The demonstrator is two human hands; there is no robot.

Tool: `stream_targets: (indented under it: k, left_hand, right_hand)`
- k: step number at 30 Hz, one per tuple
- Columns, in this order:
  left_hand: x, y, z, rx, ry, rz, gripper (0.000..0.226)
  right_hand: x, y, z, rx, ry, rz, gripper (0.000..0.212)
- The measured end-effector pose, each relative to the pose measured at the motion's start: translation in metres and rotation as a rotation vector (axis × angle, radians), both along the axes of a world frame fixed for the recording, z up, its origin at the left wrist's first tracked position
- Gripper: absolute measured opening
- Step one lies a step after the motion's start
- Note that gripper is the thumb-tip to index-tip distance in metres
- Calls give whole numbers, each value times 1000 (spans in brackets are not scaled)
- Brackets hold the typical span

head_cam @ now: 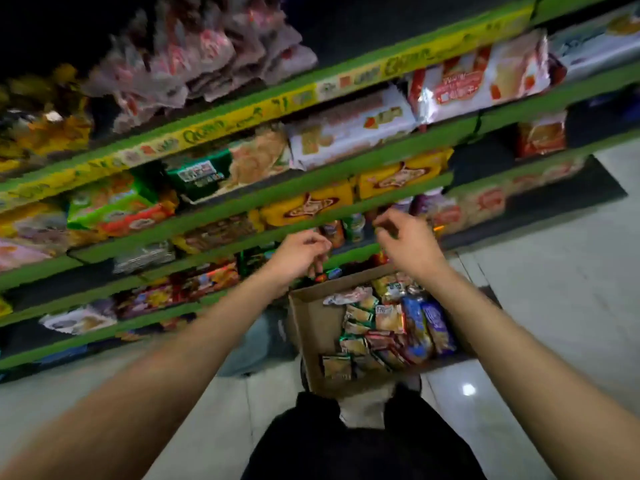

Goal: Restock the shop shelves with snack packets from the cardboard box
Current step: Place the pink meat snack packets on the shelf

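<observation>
Floor [554, 271] — cardboard box [311, 327] holds snack packets [388, 327].

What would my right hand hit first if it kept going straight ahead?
Probably the small packets standing on the green shelf just beyond the right hand; depth is unclear and the picture is blurred.

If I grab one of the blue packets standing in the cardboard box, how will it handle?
The blue packets are long, glossy wrappers, so probably light and a bit slippery. They look tube-shaped, so one may roll if laid flat on a shelf. Contents are likely brittle biscuits, so a firm squeeze could crack them. They stand packed among other packets in the cardboard box, so neighbours may shift.
</observation>
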State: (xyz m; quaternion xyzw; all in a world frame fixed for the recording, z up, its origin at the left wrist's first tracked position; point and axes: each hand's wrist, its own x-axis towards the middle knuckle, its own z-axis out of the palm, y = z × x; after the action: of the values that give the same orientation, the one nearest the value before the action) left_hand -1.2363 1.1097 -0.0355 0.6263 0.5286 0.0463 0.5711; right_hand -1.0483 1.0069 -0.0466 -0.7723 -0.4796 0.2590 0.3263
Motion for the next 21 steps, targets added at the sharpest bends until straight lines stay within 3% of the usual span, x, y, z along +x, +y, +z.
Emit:
stream_targets:
  k: [4, 10, 16, 21]
  left_hand:
    - [29, -44, -103, -191, 107, -15, 14]
    - [44, -95, -251, -479, 273, 104, 27]
    - [28, -105, -371, -695, 415, 179, 19]
    - [22, -86, -473, -741, 454, 188, 17]
  right_hand:
    - [25, -75, -83, -281, 165, -139, 15]
    - [42, -157, -201, -500, 298, -354, 15]
    - [39, -178, -317, -646, 468, -425, 16]
    - [30, -174, -424, -699, 602, -523, 11]
